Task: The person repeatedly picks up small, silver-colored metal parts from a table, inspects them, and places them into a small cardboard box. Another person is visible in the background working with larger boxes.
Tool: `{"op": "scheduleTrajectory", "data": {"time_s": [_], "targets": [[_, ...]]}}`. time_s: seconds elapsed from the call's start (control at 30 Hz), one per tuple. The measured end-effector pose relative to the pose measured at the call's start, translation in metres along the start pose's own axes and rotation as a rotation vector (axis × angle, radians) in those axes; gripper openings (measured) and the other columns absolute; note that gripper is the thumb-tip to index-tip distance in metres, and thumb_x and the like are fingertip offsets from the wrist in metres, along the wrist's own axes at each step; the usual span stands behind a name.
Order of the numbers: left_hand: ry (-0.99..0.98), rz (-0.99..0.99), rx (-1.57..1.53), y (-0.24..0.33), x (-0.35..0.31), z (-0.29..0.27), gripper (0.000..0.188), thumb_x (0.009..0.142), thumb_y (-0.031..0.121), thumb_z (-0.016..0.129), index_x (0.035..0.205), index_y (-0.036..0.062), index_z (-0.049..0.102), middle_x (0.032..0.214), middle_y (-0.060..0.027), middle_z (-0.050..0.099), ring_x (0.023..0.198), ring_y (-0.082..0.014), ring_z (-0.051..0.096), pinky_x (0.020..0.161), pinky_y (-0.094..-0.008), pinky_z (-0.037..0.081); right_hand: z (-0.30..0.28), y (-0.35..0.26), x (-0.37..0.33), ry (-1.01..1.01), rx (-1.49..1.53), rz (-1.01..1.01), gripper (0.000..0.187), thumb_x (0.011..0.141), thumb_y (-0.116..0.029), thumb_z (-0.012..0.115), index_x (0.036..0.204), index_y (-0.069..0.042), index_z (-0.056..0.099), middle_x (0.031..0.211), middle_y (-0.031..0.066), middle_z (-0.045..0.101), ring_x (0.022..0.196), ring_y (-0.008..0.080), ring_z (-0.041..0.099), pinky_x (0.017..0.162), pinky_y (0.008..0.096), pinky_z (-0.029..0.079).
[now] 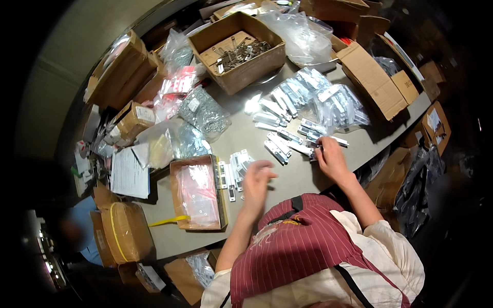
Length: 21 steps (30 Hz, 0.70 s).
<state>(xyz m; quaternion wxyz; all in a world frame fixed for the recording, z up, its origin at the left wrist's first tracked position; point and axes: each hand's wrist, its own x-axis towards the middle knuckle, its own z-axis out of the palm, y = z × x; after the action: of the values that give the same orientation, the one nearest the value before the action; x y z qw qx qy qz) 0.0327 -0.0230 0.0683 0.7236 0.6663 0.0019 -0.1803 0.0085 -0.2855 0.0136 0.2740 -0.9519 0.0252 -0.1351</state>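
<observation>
My right hand (332, 160) reaches into a group of small narrow white-and-silver metal pieces (279, 149). Its fingers are curled down at the near right edge of the group and hide what they pinch. My left hand (258, 184), a little blurred, hovers beside a second cluster of similar strip-like pieces (239, 167). Its fingers are bent and apart, with nothing visible between them. To the left of that cluster stands an open cardboard box (224, 215) with clear, red-edged plastic bags (197, 192) inside. Bagged metal pieces (341, 105) lie beyond my right hand.
A cardboard box (239, 77) of loose metal parts stands at the back. Bags of small hardware (204, 114) and a paper sheet (129, 173) crowd the left. A taped carton (126, 233) sits at the lower left. An open carton (371, 77) borders the right edge.
</observation>
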Motion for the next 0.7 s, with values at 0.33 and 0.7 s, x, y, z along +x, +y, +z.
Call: {"op": "scheduleTrajectory", "data": {"time_s": [0.33,0.7], "targets": [[-0.065,-0.184,0.013,-0.039,0.008,0.015,0.028,0.097,0.027,0.063,0.086,0.0019,0.059,0.065,-0.0032,0.064,0.053,-0.0077,0.058,0.044,-0.0198,0.041,0.014,-0.065,-0.009,-0.395,0.544,0.014,0.028,0.084,-0.022,0.072,0.101,-0.006,0.058,0.074,0.0111,0.056,0.065,0.0196,0.057,0.057,0.0318,0.044],[-0.009,-0.031,0.027,-0.055,-0.006,-0.003,0.029,0.095,0.023,0.064,0.074,0.0023,0.060,0.058,-0.0024,0.059,0.048,-0.0068,0.053,0.043,-0.0228,0.040,0.036,-0.057,-0.004,-0.850,1.361,0.540,0.023,0.090,-0.023,0.070,0.099,-0.003,0.066,0.081,-0.0009,0.065,0.068,0.0058,0.058,0.060,0.0207,0.044]]}}
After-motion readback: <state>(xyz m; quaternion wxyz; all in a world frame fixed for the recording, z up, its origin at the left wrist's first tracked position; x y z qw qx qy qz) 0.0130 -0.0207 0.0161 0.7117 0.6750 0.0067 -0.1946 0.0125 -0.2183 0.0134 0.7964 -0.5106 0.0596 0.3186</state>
